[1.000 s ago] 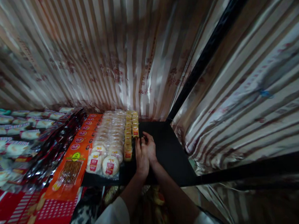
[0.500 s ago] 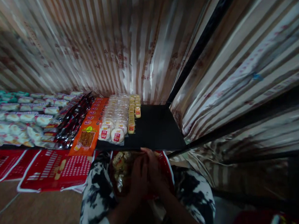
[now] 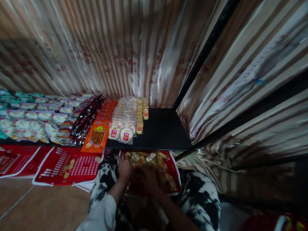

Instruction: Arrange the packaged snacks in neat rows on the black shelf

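Your red bag (image 3: 171,164) of small wrapped snacks (image 3: 145,157) sits on your lap, mouth facing the black shelf (image 3: 165,132), long axis left-right. Left hand (image 3: 125,167) fingers curled over its left rim. Right hand (image 3: 149,178) inside; grip: can't tell, too dark.

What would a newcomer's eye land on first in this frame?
Probably the rows of packaged snacks lined up along the black shelf against the shiny striped foil backdrop. Below the shelf, both hands, left hand and right hand, reach into a red bag of small wrapped sweets.
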Tool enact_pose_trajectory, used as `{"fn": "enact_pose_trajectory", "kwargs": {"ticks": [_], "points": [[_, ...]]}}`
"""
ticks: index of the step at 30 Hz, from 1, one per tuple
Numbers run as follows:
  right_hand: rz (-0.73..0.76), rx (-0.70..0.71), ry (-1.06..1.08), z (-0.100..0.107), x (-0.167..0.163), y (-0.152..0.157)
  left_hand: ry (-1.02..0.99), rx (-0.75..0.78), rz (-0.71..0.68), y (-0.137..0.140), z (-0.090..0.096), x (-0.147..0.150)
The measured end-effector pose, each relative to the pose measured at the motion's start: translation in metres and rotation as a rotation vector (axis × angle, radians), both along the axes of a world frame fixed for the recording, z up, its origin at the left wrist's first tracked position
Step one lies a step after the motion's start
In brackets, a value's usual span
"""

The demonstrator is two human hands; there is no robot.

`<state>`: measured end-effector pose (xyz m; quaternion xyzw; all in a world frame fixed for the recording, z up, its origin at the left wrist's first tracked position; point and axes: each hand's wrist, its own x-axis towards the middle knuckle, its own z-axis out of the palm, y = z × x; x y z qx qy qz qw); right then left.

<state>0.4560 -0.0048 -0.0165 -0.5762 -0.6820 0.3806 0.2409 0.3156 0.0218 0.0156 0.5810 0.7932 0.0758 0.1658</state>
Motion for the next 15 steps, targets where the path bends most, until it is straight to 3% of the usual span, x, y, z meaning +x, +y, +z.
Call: {"fn": "enact_pose_trajectory", "kwargs": {"ticks": [6,10,12,15], "points": [[0.016,-0.015,0.101,0.004,0.005,0.008,0.104,-0.044,-0.008,0.009,0.005,-0.001],[-0.063,-0.022,0.065,0.012,0.016,0.016,0.13,-0.062,-0.017,0.009,0.01,0.004],[-0.125,-0.012,0.062,0.017,0.021,0.02,0.082,-0.073,-0.016,0.008,0.016,0.008],[-0.202,0.031,0.144,0.025,0.028,0.027,-0.165,-0.101,0.009,0.005,0.028,0.012]]}}
